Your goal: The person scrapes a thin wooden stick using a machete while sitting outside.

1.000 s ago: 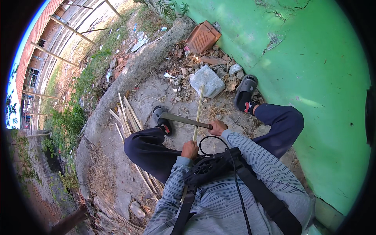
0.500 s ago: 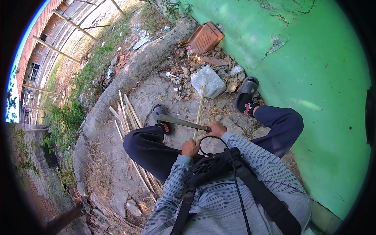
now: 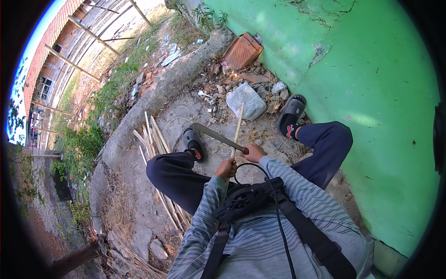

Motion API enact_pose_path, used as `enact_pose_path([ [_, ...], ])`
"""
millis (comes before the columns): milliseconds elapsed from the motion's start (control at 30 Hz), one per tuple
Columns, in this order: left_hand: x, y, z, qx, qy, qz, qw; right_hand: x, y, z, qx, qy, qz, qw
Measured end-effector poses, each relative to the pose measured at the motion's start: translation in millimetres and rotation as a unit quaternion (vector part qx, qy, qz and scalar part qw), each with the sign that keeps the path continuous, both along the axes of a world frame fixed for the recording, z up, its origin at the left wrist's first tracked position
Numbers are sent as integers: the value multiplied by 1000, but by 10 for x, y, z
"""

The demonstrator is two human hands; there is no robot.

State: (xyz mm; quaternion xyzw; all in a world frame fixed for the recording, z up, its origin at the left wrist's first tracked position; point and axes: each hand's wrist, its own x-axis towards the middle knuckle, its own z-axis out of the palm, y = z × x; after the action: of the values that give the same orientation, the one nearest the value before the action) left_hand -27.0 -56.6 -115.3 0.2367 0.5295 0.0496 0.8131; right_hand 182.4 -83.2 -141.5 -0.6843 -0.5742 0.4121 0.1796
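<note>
- The left hand [image 3: 226, 168] is curled around the lower part of a pale strip [image 3: 239, 128], fingers folded in.
- The strip slants up and away from that hand; its far end overlaps a pale block [image 3: 246, 100] in this view, and I cannot tell whether the two touch.
- The right hand [image 3: 253, 152], just beside and a little farther out than the left, is closed on the handle of a knife [image 3: 211, 133].
- The knife's long, dull blade points left, crossing the strip near the handle; its tip shows next to the left shoe [image 3: 191, 137].
- More strips [image 3: 160, 139] lie on the ground to the left, passing behind the bent left leg [image 3: 174, 172].
- Both dark socks bear a red-and-white mark [image 3: 197, 152], too small to read.
- The right shoe [image 3: 292, 108], grey like the left, stands near the green wall [image 3: 371, 88].
- An orange tile [image 3: 243, 50] leans by the wall beyond the block, with rubble [image 3: 223, 88] around.
- Black straps [image 3: 309, 235] and a cable [image 3: 282, 228] run over the striped shirt [image 3: 255, 246].
</note>
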Motion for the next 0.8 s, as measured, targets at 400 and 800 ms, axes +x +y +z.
enact_pose_path([
  [400,52,-114,249,47,-1,16,999,10,7,215,37,-37,-18,998],
  [800,49,-164,366,71,-37,29,996,-70,52,475,72,-44,-31,996],
])
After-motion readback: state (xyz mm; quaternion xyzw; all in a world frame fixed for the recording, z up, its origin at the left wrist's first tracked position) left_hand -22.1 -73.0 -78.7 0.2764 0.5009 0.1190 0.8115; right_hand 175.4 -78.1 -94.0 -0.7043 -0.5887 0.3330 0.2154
